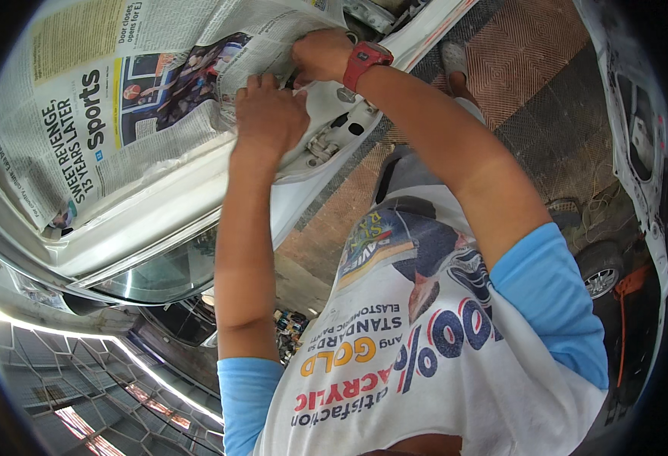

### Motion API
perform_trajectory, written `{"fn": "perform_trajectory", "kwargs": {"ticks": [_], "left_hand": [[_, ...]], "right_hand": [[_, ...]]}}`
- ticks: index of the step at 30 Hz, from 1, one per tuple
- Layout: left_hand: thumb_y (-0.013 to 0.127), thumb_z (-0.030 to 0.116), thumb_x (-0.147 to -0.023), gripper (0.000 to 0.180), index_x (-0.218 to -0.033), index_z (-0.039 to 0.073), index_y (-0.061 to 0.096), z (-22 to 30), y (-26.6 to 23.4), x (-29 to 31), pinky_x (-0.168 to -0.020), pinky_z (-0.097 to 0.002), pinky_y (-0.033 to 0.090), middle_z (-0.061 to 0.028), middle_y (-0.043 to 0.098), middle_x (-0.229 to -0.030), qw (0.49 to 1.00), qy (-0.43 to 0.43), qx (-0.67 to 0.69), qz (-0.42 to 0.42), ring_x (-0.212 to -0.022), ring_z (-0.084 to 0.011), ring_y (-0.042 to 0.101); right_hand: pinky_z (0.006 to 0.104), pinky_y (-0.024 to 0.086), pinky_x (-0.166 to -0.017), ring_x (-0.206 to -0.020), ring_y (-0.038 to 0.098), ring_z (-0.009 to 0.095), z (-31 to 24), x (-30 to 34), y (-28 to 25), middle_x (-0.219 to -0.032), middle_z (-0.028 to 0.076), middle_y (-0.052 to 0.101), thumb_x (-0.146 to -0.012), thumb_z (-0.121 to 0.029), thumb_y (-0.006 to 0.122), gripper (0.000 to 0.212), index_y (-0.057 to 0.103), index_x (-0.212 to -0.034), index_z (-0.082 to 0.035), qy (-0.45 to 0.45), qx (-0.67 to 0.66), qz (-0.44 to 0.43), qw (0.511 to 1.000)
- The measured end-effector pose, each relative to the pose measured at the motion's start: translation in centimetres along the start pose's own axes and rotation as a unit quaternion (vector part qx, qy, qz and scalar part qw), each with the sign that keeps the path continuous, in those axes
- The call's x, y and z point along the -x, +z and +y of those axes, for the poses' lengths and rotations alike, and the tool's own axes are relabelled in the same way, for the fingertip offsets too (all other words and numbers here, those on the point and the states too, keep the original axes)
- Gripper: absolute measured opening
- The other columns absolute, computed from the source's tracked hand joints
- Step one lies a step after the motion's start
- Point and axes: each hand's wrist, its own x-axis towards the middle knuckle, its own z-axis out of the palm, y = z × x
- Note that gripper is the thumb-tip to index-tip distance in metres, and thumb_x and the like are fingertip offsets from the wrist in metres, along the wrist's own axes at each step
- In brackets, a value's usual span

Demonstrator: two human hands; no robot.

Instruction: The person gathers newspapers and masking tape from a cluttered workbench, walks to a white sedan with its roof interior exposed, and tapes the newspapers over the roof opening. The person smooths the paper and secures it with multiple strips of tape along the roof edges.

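A printed newspaper sheet (174, 99) with a colour photo covers the opening of a white car body (121, 235). At the sheet's near right edge, my left hand (269, 110) has its fingers bent onto the paper, thumb to the right. My right hand (322, 57), with a red wristwatch (366, 62) above it on the wrist, is closed at the paper's edge a little farther off; its fingertips are partly hidden. Between the hands and the body's edge sits metal hinge hardware (321, 148) beside dark oval holes.
A glass pane (159, 266) sits along the car's near side. Patterned brown tiles (531, 53) cover part of the floor on the right. Farther right stand a wheel (600, 273), an orange stand (632, 281) and a white panel (634, 114). Someone's foot (454, 57) shows beyond my right arm.
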Motion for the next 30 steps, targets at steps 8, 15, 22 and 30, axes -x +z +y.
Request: {"fn": "perform_trajectory", "kwargs": {"ticks": [8,15,22,30], "left_hand": [[0.053,0.040,-0.113,0.054,-0.134,-0.005,0.075,4.9,5.1,-2.8,-0.109,-0.0479,0.045,-0.0191,0.066,-0.137,0.995,-0.046,-0.028,0.079,-0.129,-0.0345,0.058],[0.054,0.040,-0.113,0.053,-0.134,-0.005,0.074,6.0,5.2,-2.8,-0.109,-0.0455,0.045,-0.0169,0.065,-0.138,0.994,-0.045,-0.007,0.096,-0.131,-0.0327,0.057],[0.062,0.041,-0.110,0.062,-0.147,-0.009,0.064,7.2,4.4,-2.6,-0.110,-0.0479,0.047,-0.0191,0.066,-0.139,0.993,-0.079,0.016,0.084,-0.129,-0.0336,0.059],[0.077,0.033,-0.101,0.063,-0.149,-0.004,0.062,3.2,-0.1,6.7,-0.116,-0.0476,0.046,-0.0170,0.067,-0.139,0.985,-0.090,0.105,0.107,-0.134,-0.0346,0.059]], "right_hand": [[0.0542,0.061,-0.091,-0.103,0.078,0.043,2.4,-1.0,1.0,-0.107,0.020,0.082,-0.094,-0.029,0.075,0.026,0.085,-0.111,-0.012,-0.048,-0.058,-0.072,0.995],[0.0540,0.061,-0.090,-0.101,0.078,0.045,3.7,-0.5,5.8,-0.106,0.022,0.081,-0.096,-0.029,0.074,0.026,0.083,-0.110,-0.009,0.106,-0.067,0.053,0.991],[0.0540,0.062,-0.090,-0.100,0.079,0.046,5.4,7.9,7.8,-0.108,0.023,0.082,-0.102,-0.035,0.071,0.036,0.081,-0.116,-0.003,0.264,-0.234,0.084,0.932],[0.0313,0.057,-0.071,-0.072,0.070,0.018,-0.4,12.6,2.3,-0.084,0.010,0.071,-0.112,-0.013,0.064,0.032,0.067,-0.143,-0.004,0.167,-0.449,0.029,0.877]]}}
